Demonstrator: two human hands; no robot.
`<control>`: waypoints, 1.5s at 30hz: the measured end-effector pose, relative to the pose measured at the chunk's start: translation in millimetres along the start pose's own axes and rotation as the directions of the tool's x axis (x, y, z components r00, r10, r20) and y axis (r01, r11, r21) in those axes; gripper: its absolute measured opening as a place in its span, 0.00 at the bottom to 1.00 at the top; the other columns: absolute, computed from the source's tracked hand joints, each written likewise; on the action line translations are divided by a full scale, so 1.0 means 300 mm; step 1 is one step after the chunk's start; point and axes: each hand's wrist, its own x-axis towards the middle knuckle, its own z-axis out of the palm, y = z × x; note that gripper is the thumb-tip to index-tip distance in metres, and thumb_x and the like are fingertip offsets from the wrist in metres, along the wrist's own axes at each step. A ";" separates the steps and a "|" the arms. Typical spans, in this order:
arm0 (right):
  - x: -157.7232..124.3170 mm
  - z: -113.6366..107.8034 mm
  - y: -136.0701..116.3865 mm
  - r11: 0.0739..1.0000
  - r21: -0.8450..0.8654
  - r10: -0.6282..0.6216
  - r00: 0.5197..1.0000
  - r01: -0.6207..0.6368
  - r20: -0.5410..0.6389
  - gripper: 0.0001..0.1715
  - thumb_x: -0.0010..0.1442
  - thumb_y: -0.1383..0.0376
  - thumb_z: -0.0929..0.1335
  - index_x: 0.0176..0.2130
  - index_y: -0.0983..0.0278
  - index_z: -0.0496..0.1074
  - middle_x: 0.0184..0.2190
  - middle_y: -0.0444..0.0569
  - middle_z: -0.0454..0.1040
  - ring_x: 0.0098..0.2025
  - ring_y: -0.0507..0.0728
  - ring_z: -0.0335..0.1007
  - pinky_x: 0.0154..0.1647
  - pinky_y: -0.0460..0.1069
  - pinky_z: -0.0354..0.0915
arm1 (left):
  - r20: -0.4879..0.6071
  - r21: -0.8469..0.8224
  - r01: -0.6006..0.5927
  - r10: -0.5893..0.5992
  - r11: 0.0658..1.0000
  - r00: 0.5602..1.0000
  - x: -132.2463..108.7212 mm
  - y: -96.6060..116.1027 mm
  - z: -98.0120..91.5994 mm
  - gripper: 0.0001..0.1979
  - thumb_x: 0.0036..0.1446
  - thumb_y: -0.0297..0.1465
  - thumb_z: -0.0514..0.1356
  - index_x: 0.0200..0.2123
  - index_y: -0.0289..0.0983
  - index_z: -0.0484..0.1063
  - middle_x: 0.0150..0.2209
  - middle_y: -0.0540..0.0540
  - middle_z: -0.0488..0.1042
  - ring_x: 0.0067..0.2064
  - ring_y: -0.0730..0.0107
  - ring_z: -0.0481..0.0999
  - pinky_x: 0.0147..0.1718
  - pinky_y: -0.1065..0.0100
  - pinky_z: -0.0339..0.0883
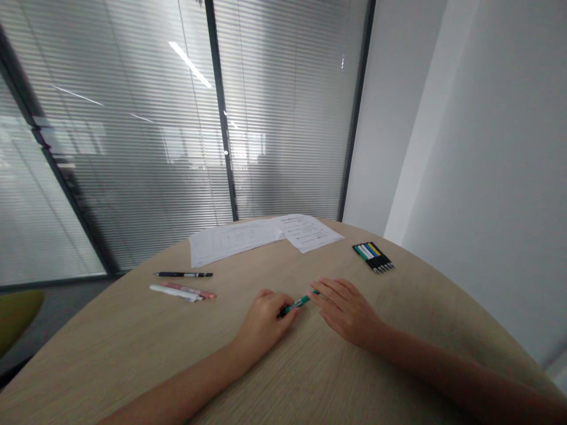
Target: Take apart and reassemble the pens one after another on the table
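Observation:
A green-and-black pen [297,304] lies low over the table, its tip end gripped in my left hand [263,321]. The fingertips of my right hand [345,310] reach its far end, and I cannot tell whether they grip it. A black pen [183,274] lies to the left, farther from me. Nearer me beside it are a pink pen [188,290] and a white marker [172,292]. A tight row of several pens [373,257] with blue, yellow and white bodies lies at the right.
Printed paper sheets [234,242] and a second printed sheet [308,232] lie at the table's far side. The round pale wood table [110,360] curves away in front of a glass partition with blinds [133,147] and a white wall [487,147].

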 end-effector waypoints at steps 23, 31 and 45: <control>0.009 0.017 0.102 0.960 0.170 0.214 0.974 -0.223 0.073 0.12 0.53 0.69 0.58 0.37 0.67 0.66 0.30 0.53 0.70 0.33 0.56 0.65 0.32 0.50 0.60 | 0.121 0.025 0.028 -0.031 0.999 0.992 -0.027 0.039 0.024 0.25 0.46 0.34 0.56 0.50 0.34 0.60 0.51 0.39 0.63 0.52 0.58 0.60 0.50 0.54 0.51; 0.194 -0.024 0.165 -0.089 0.858 0.670 0.607 -0.506 0.427 0.22 0.54 0.50 0.56 0.22 0.63 0.60 0.11 0.36 0.51 0.12 0.46 0.44 0.13 0.42 0.45 | 0.401 0.212 0.060 -0.143 0.975 0.905 -0.026 0.023 0.007 0.32 0.53 0.45 0.44 0.56 0.29 0.50 0.58 0.35 0.46 0.58 0.55 0.45 0.53 0.52 0.41; 0.208 -0.060 0.265 -0.837 0.539 0.393 0.578 -0.097 0.715 0.25 0.55 0.56 0.53 0.14 0.64 0.54 0.07 0.38 0.48 0.10 0.46 0.41 0.08 0.41 0.43 | 0.413 0.275 0.045 -0.160 0.960 0.896 -0.019 0.016 0.010 0.33 0.53 0.47 0.41 0.56 0.31 0.49 0.58 0.38 0.45 0.58 0.56 0.45 0.53 0.54 0.42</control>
